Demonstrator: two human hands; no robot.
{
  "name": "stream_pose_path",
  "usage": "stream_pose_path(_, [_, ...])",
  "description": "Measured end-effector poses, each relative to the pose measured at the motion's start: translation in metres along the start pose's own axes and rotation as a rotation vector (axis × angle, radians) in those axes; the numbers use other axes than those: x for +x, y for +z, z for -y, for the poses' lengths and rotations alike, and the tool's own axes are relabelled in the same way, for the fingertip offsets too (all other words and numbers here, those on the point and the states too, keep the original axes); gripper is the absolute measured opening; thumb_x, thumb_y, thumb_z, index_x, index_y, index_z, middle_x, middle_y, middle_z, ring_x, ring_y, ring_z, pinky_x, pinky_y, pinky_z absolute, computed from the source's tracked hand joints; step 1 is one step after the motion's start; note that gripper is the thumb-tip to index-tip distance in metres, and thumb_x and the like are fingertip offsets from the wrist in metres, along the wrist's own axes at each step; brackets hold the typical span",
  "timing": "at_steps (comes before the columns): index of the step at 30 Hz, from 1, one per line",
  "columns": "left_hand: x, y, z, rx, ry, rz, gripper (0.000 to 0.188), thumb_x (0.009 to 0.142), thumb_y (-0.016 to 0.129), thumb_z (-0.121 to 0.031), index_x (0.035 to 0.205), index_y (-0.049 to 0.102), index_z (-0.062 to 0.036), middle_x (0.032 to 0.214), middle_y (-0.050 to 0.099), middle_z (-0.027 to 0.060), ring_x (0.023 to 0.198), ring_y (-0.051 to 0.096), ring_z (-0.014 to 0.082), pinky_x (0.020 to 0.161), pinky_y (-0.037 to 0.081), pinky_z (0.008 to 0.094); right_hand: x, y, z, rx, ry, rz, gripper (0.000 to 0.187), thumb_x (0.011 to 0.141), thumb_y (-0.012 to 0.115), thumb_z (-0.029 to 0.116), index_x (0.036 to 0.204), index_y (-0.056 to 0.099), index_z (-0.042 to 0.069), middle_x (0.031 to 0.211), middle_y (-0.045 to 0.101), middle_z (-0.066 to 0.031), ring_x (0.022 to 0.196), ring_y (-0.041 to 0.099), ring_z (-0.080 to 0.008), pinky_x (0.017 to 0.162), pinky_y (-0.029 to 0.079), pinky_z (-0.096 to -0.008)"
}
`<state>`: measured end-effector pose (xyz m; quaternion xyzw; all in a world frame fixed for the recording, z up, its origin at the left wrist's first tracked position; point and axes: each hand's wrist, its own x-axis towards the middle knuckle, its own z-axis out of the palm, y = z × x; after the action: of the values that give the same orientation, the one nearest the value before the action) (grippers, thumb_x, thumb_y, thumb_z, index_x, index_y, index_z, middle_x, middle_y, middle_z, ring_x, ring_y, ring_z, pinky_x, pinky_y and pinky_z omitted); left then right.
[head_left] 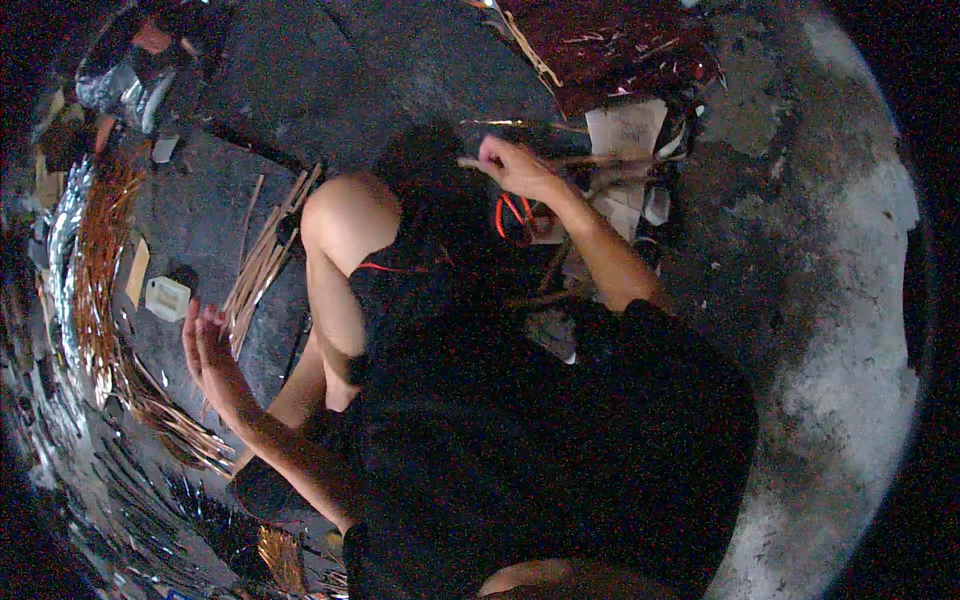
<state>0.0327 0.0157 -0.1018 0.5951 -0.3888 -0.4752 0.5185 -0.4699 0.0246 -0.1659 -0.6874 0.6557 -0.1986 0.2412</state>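
Observation:
My left hand (208, 345) is held out at the left with its fingers stretched and slightly apart. It is beside a bundle of thin brown sticks (262, 265) lying on the floor, and I see nothing in its grasp. A small whitish tray-like piece (168, 298) lies just beyond its fingertips. My right hand (518, 170) is raised ahead of me with its fingers curled closed. A short pale tip sticks out on its left side, but I cannot make out what it is. Under the right wrist lies a tool with orange loop handles (514, 218), its other end hidden.
Copper-coloured strands (105, 250) and silvery strands (68, 270) lie along the left. A dark red sheet (625, 50) with scraps on it is at the far right, with a pale paper (625, 130) nearer. Another person's legs (150, 85) show at the top left.

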Motion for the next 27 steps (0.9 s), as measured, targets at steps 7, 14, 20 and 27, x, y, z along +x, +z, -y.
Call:
stream_pose_path(7, [-0.029, 0.1, -0.077, -0.086, 0.089, 0.376, 0.036, 0.095, 0.057, -0.016, 0.127, 0.054, 0.0009, 0.109, 0.065, 0.0105, 0.098, 0.061, 0.0164, 0.089, 0.048, 0.03, 0.058, -0.048, 0.21, 0.537, -0.432, 0.025, 0.018, 0.095, 0.058, 0.014, 0.105, 0.056, -0.001, 0.093, 0.062, -0.0064, 0.088, 0.06, -0.0135, 0.08, 0.049, -0.0294])
stream_pose_path(14, [-0.02, 0.093, -0.105, -0.161, 0.204, 0.08, 0.024, 0.093, 0.063, -0.016, 0.11, 0.065, 0.0007, 0.092, 0.07, 0.0065, 0.08, 0.064, 0.011, 0.072, 0.051, 0.0236, 0.066, -0.023, 0.311, 0.416, -0.636, 0.005, 0.027, 0.083, 0.072, 0.013, 0.105, 0.06, 0.004, 0.095, 0.068, -0.0102, 0.086, 0.068, -0.0238, 0.073, 0.054, -0.0353])
stream_pose_path(20, [-0.024, 0.079, -0.091, -0.309, 0.277, 0.143, 0.022, 0.093, 0.063, -0.016, 0.107, 0.066, 0.0001, 0.101, 0.068, 0.007, 0.089, 0.063, 0.0118, 0.077, 0.051, 0.0264, 0.061, -0.016, 0.323, 0.374, -0.726, -0.076, 0.022, 0.08, 0.073, 0.011, 0.099, 0.062, 0.005, 0.093, 0.067, -0.0103, 0.082, 0.069, -0.027, 0.07, 0.054, -0.0352])
stream_pose_path(27, [-0.018, 0.098, -0.073, -0.333, 0.47, 0.118, 0.014, 0.095, 0.06, -0.014, 0.102, 0.063, -0.0022, 0.107, 0.063, 0.0098, 0.097, 0.059, 0.0163, 0.087, 0.047, 0.0303, 0.06, -0.002, 0.315, 0.386, -0.687, -0.121, 0.016, 0.081, 0.07, 0.009, 0.092, 0.06, 0.005, 0.086, 0.067, -0.0091, 0.077, 0.069, -0.027, 0.066, 0.055, -0.0341])
